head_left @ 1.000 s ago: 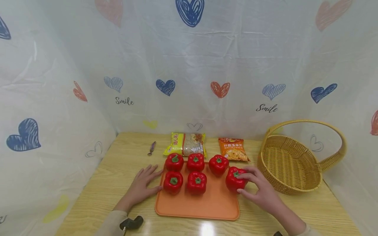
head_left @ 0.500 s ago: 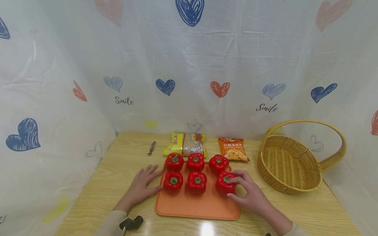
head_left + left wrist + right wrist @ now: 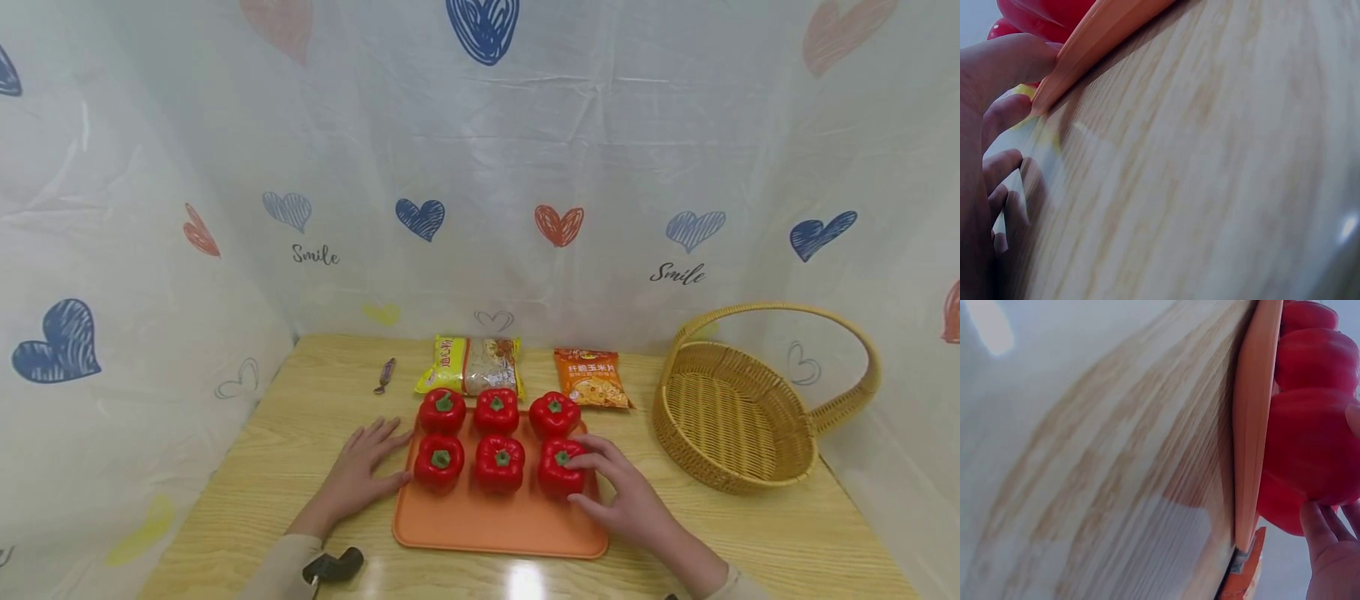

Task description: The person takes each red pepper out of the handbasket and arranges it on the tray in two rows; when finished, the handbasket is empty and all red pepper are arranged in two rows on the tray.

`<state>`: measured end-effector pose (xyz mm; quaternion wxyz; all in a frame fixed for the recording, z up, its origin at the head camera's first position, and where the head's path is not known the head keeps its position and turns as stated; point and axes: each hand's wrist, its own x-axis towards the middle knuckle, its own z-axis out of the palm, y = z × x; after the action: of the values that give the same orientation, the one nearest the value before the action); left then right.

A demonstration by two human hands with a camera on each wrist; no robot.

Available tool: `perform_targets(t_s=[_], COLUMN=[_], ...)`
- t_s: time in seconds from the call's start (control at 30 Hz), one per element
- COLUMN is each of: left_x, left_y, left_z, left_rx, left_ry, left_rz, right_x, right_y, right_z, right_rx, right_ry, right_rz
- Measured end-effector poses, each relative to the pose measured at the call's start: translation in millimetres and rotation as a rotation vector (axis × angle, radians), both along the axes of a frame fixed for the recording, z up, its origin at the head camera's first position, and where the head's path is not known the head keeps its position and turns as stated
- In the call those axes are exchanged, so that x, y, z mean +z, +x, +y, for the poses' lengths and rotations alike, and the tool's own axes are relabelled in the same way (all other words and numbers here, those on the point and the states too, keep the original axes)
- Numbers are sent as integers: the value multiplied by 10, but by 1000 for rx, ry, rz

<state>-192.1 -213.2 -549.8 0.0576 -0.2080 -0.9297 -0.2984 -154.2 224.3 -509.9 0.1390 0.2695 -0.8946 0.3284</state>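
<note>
An orange tray [image 3: 498, 529] carries red bell peppers in two rows. My right hand [image 3: 618, 492] grips the front-right bell pepper [image 3: 559, 475], fingers over its far side and thumb near its front. In the right wrist view this pepper [image 3: 1310, 444] sits on the tray, with fingertips against it. Along the tray's left edge, my left hand [image 3: 358, 479] lies with its fingers spread on the table. Its thumb touches the tray rim [image 3: 1079, 56] in the left wrist view. Closest to that hand is the front-left pepper [image 3: 438, 462].
Behind the tray lie a yellow food packet [image 3: 471, 367], an orange snack bag [image 3: 591, 379] and a small wrapped candy [image 3: 385, 377]. A wicker basket [image 3: 738, 417] with a tall handle stands right of the tray. A heart-patterned curtain [image 3: 480, 167] borders the table.
The right hand has moved left with its pepper, from the tray's right edge to beside the front-middle pepper. My left hand has stayed in place.
</note>
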Motion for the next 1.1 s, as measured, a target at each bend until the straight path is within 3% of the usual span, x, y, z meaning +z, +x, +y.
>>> perform_targets(t_s=[0.5, 0.93, 1.1], left_x=[0, 7, 29], left_y=[13, 13, 19], left_z=[4, 4, -1], left_rx=[2, -4, -13], left_ry=[8, 4, 16], left_rz=[4, 9, 21], right_x=[7, -7, 23], right_y=[8, 15, 28], right_z=[17, 57, 132], right_rx=[53, 46, -1], right_ry=[-12, -82, -120], right_rz=[-24, 1, 5])
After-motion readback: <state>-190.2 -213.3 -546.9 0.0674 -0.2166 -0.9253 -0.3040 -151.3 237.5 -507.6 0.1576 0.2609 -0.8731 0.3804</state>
